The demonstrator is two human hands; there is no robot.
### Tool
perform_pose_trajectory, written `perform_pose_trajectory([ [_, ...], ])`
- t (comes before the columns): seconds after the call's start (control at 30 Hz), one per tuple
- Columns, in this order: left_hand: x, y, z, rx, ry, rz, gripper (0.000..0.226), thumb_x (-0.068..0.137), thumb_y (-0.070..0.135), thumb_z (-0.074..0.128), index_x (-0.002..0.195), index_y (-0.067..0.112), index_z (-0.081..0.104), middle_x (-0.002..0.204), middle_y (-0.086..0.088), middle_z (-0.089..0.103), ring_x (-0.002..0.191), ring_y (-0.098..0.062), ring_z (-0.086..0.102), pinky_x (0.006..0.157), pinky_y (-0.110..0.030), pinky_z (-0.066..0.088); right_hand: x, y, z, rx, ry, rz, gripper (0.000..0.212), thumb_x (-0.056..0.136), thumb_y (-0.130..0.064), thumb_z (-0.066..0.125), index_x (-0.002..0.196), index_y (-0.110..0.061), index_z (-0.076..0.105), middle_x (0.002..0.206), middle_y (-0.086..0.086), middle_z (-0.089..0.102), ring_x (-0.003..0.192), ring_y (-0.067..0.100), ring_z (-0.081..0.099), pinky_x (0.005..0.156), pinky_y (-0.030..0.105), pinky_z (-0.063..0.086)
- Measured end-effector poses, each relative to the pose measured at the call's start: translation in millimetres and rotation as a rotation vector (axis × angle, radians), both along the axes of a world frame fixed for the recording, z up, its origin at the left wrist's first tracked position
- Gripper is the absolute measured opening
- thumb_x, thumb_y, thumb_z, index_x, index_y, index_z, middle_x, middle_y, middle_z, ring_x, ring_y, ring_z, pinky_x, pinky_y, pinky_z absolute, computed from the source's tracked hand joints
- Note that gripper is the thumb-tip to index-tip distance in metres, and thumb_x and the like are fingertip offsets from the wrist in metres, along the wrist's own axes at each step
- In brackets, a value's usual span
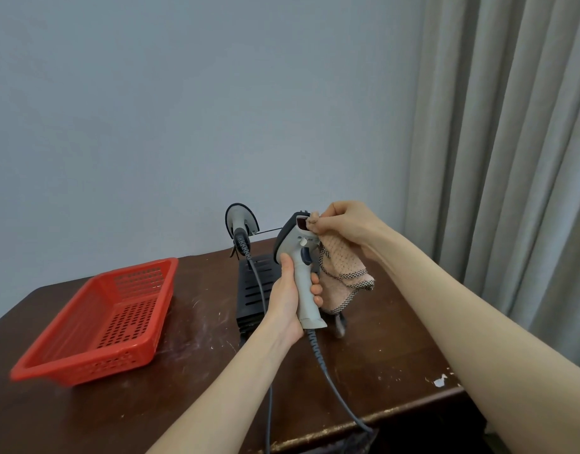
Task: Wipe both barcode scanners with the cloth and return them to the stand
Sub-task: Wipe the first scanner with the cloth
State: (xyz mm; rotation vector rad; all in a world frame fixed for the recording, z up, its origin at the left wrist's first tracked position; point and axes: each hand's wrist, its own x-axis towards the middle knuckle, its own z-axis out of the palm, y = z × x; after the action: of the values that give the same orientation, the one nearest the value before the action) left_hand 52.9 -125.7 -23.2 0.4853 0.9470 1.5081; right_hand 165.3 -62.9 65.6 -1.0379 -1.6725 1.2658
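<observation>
My left hand [290, 298] grips the grey handle of a barcode scanner [302, 257], holding it upright above the table with its dark head on top. My right hand [342, 224] pinches a pink cloth [342, 273] and presses a fold of it against the scanner's head window; the rest of the cloth hangs down beside the handle. The second scanner [241, 221] sits at the back on the black stand [254, 290], head facing me. Coiled grey cables run from both scanners toward the table's front edge.
A red perforated plastic basket [98, 322] lies on the left of the dark wooden table [190, 388]. A grey wall is behind and a grey curtain [511, 158] hangs at the right. The table's front edge is chipped near the right.
</observation>
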Motion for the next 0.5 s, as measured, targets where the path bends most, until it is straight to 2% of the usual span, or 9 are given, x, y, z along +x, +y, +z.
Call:
perform_pose_trajectory([
  [0.13,-1.7,-0.3,0.7,-0.007,0.009,-0.002,0.054,0.087,0.062,0.043,0.084,0.009,0.056,0.057,0.0,0.052,0.039,-0.008,0.045,0.035,-0.018,0.04,-2.7,-6.1,3.6,-0.021,0.093,0.097,0.014,0.078,-0.014,0.077,0.077,-0.009,0.065,0.064,-0.001,0.061,0.046,0.004,0.057,0.044,0.014,0.045],
  [0.3,-0.8,-1.8,3.0,-0.019,0.003,0.02,0.054,0.088,0.061,0.044,0.083,0.008,0.057,0.056,0.0,0.053,0.039,-0.008,0.047,0.036,-0.017,0.042,-11.6,-5.7,-4.2,-0.01,0.193,-0.002,0.012,0.078,-0.012,0.077,0.074,-0.013,0.066,0.068,-0.001,0.064,0.051,0.004,0.059,0.047,0.013,0.048],
  [0.43,-3.0,-2.8,3.2,-0.024,-0.005,0.021,0.055,0.087,0.061,0.044,0.082,0.008,0.057,0.055,-0.001,0.052,0.038,-0.008,0.046,0.035,-0.017,0.041,-11.7,-4.9,-5.6,0.077,0.142,0.035,0.012,0.078,-0.007,0.076,0.075,-0.016,0.068,0.068,-0.002,0.062,0.048,-0.002,0.057,0.048,0.012,0.045],
  [0.5,-5.1,-2.7,2.7,-0.022,0.0,0.018,0.055,0.087,0.062,0.044,0.082,0.009,0.057,0.055,0.0,0.051,0.038,-0.008,0.045,0.035,-0.018,0.04,-9.8,-4.8,-3.3,0.124,0.071,0.078,0.011,0.08,-0.008,0.074,0.078,-0.018,0.069,0.07,-0.003,0.063,0.054,0.001,0.058,0.051,0.011,0.047],
])
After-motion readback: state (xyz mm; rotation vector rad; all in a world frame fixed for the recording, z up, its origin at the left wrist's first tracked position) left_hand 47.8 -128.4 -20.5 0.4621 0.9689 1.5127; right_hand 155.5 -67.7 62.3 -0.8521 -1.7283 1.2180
